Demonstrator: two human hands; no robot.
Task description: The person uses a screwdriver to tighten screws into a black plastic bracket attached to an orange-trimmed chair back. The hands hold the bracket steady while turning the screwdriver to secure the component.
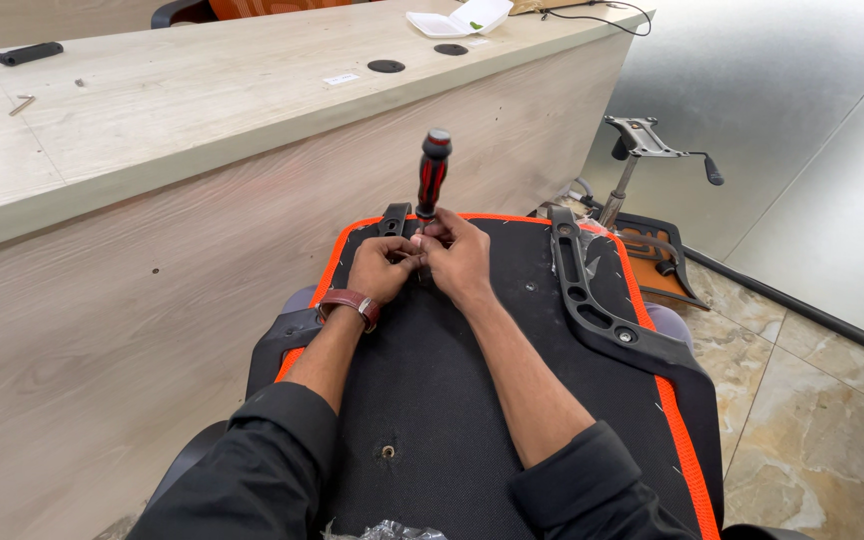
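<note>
A screwdriver with a red and black handle stands upright over the far edge of an upturned chair seat, black with an orange rim. My right hand grips the screwdriver's shaft just below the handle. My left hand, with a brown strap on its wrist, pinches at the same spot beside it, fingertips touching the shaft's lower end. A black plastic armrest bracket is fixed along the seat's right side. Another small black bracket sits just left of the screwdriver.
A long light wooden counter runs along the left, carrying a white open box, a black bar and a small metal key. A chair mechanism on a pole and another orange seat part stand right, on the tiled floor.
</note>
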